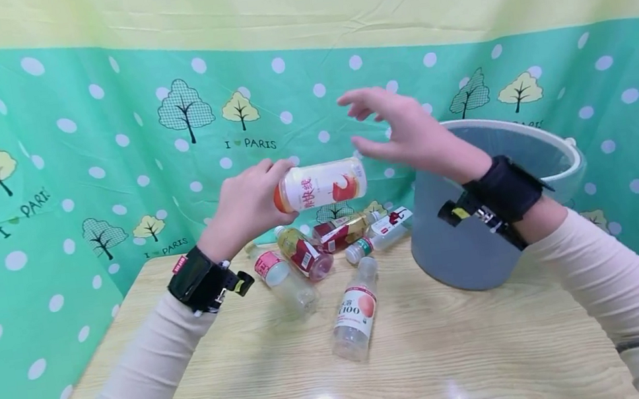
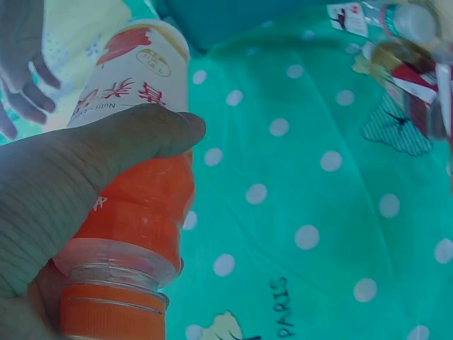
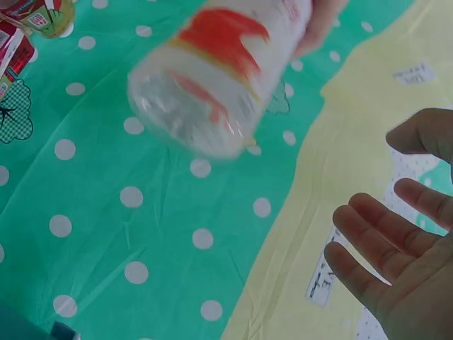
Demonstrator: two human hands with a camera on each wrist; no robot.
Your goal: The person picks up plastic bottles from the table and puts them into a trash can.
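Note:
My left hand (image 1: 251,204) grips a plastic bottle (image 1: 320,185) with an orange cap and a white-and-orange label, held sideways in the air above the table. In the left wrist view the thumb (image 2: 134,138) lies across the bottle (image 2: 138,184) near its neck. The right hand (image 1: 400,126) hovers open just right of and above the bottle's base, fingers spread, touching nothing. Its fingers (image 3: 386,237) show in the right wrist view, apart from the blurred bottle base (image 3: 205,99).
Several empty bottles (image 1: 314,253) lie in a heap on the wooden table (image 1: 464,355); one with a peach label (image 1: 356,311) lies nearer me. A grey bucket (image 1: 482,253) stands at the right, under my right forearm. Green dotted cloth surrounds the table.

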